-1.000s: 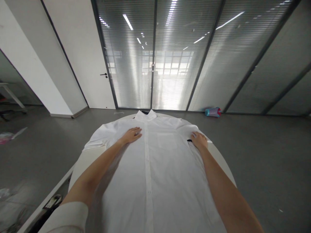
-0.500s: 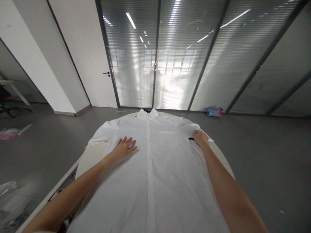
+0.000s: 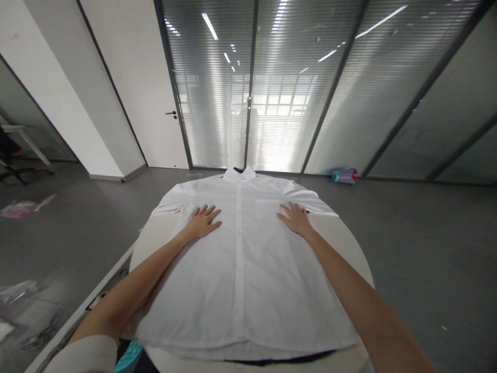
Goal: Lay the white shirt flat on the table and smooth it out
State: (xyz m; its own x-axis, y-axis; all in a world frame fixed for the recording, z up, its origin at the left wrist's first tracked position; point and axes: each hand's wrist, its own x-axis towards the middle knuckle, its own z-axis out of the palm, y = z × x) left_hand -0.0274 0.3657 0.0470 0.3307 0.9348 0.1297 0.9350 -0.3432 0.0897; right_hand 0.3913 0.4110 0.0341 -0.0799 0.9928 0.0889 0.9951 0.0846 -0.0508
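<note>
Both hands sit flat on the shirt (image 3: 240, 269), which lies on the table (image 3: 341, 233) — left hand (image 3: 202, 223) left of the button strip, right hand (image 3: 295, 218) right of it, collar (image 3: 239, 174) beyond both.

White short-sleeved button-front shirt (image 3: 240, 269), laid flat and face up on a round white table, collar at the far edge, hem at the near edge. The placket runs straight down the centre, buttoned as far as can be seen. Both sleeves spread outward at the shoulders. The fabric lies mostly smooth; a dark layer, possibly another garment, shows beneath the hem.
</note>
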